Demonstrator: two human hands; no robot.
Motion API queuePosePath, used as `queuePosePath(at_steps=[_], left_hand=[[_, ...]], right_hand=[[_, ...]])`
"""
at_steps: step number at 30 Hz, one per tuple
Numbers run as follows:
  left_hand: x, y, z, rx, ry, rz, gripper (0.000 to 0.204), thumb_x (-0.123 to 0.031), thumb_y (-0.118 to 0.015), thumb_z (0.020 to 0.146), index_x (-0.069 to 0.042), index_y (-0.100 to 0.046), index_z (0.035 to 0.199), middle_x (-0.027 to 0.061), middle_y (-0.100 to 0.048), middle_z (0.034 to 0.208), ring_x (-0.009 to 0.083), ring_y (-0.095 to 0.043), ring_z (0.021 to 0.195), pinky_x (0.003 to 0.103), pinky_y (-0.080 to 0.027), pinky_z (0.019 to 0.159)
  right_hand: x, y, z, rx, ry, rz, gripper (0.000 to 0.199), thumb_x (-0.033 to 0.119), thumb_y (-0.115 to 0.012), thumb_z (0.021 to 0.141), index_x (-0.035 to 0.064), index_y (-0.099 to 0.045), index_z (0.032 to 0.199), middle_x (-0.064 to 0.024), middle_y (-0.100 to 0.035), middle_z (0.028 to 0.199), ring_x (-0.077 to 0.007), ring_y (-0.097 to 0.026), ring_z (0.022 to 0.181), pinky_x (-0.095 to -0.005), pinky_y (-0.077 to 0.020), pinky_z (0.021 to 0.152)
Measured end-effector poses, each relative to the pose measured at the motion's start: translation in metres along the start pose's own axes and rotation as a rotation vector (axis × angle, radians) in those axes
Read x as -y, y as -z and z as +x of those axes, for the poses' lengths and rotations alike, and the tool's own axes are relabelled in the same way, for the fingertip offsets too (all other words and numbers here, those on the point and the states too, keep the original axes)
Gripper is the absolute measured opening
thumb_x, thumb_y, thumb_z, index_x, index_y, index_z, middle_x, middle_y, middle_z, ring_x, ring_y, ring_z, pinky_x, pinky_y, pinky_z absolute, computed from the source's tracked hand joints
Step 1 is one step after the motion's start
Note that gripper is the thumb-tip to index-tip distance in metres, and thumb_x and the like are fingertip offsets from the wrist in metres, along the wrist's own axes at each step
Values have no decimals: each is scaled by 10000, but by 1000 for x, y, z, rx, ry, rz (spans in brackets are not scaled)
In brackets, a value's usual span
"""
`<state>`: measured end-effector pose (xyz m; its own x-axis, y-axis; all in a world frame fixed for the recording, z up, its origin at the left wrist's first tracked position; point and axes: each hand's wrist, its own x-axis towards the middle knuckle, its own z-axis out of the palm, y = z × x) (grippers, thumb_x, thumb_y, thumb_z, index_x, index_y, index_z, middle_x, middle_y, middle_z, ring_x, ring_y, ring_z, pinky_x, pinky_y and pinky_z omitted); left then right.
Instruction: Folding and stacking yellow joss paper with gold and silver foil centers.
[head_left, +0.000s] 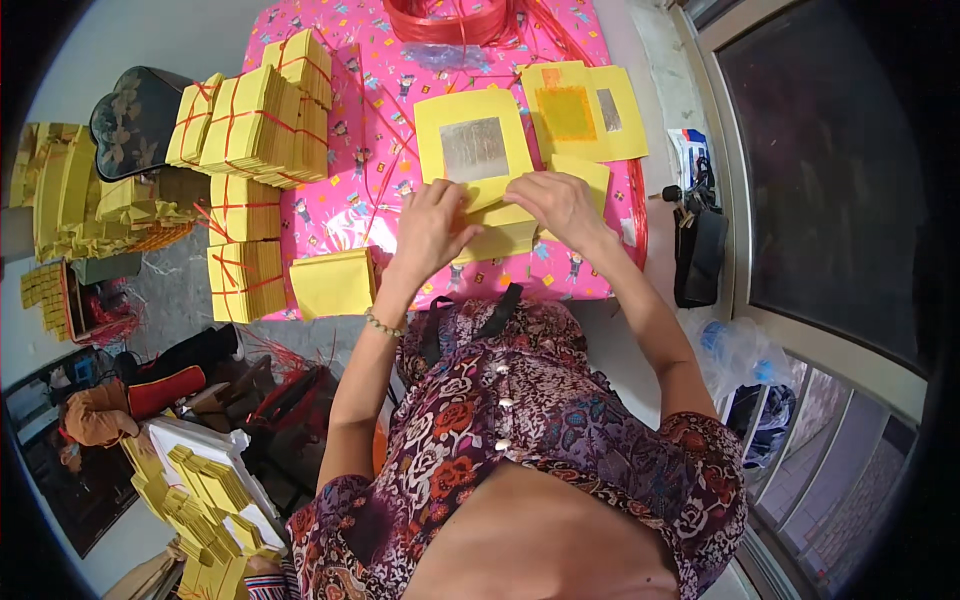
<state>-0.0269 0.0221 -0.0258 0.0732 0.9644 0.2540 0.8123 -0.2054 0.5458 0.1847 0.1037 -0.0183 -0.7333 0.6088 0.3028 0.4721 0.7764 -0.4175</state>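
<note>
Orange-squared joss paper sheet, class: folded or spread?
Spread: the orange-squared joss paper sheet lies flat, its whole orange square showing.

One worktop covered in pink cartoon-printed sheeting (330,212) is carrying: yellow rectangular paper sheet with silver square (475,148), whose lower end the left bare hand (432,225) and right bare hand (562,207) are touching; red-tied yellow paper bundles (240,130), standing at left; red plastic twine coil (450,30), lying at far edge.

A pale-framed dark pane (840,190) flanks the pink-covered table (325,220).
</note>
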Motion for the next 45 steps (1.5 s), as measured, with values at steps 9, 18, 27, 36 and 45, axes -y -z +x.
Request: queuePosePath(at_steps=[9,18,27,36,45], left_hand=[[-33,37,19,-90,43,-53,244,-15,-576,785,-66,-582,1023,113,-616,844,228,-590,786,366,-447,646],[-49,44,13,152,395,-1230,314,-61,-564,902,6,-477,1197,51,-584,1055,103,-538,860,275,-461,801],[-48,30,10,-68,256,-985,645,-31,-684,798,-13,-342,1345,139,-460,1301,223,-461,1206,351,-410,970],[-47,32,20,176,494,-1291,469,-157,-493,956,14,-325,1359,127,-515,1274,180,-500,1166,293,-399,967],[-48,34,33,196,558,-1371,553,-95,-455,952,27,-189,1422,151,-424,1353,190,-436,1223,296,-385,991]], right_hand=[[0,-10,8,-397,-490,948,711,186,-755,787,-5,-362,1347,-166,-484,1293,-251,-487,1200,-352,-424,958],[22,-5,-4,-89,-455,1612,880,367,-781,726,13,-311,1380,-128,-441,1325,-206,-431,1230,-360,-353,1032],[45,8,-2,-211,-561,1504,610,236,-712,805,-11,-429,1286,-101,-564,1173,-166,-554,1068,-318,-452,921],[44,16,3,-196,-648,1352,506,151,-661,849,-23,-436,1267,-106,-581,1142,-152,-580,1013,-290,-493,846],[38,21,11,-154,-674,1313,483,134,-660,848,-25,-442,1248,-111,-586,1125,-154,-592,993,-297,-508,821]])
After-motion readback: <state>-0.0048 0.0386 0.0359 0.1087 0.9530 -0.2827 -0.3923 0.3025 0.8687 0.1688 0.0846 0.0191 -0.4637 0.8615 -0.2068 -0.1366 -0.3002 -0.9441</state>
